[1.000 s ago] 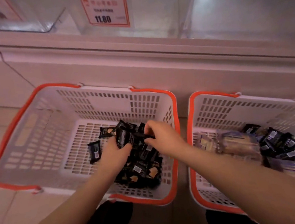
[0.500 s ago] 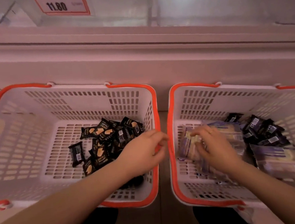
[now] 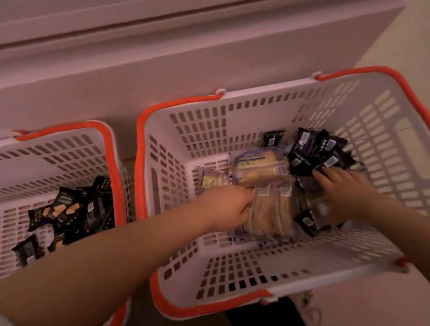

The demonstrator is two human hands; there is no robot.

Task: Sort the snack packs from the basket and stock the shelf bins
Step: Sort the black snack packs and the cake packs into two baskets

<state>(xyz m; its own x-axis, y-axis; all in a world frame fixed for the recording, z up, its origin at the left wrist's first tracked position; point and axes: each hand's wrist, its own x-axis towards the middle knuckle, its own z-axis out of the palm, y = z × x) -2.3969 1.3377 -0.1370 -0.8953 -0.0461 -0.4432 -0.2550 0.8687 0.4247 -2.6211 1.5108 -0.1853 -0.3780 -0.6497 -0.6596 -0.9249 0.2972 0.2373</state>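
Both hands are inside the right white basket with an orange rim (image 3: 254,94). My left hand (image 3: 227,211) has its fingers curled on the edge of a clear pack of pale biscuits (image 3: 270,210). Just behind that pack is another clear pack (image 3: 260,168). My right hand (image 3: 345,190) rests with spread fingers on a heap of small black snack packs (image 3: 316,148) in the basket's right half. The left basket (image 3: 47,157) holds several black packs with orange biscuit pictures (image 3: 69,209); neither hand is in it.
The baskets stand side by side on the floor against the pale base of the shelf unit (image 3: 168,47). Tiled floor (image 3: 420,18) shows at the far right. Dark trouser legs (image 3: 267,323) show below the right basket. No shelf bins are in view.
The view has swung right and down, so the shelf bins and price tag left the frame. My left hand crossed from the left basket into the right one. My right hand shifted onto the black packs.
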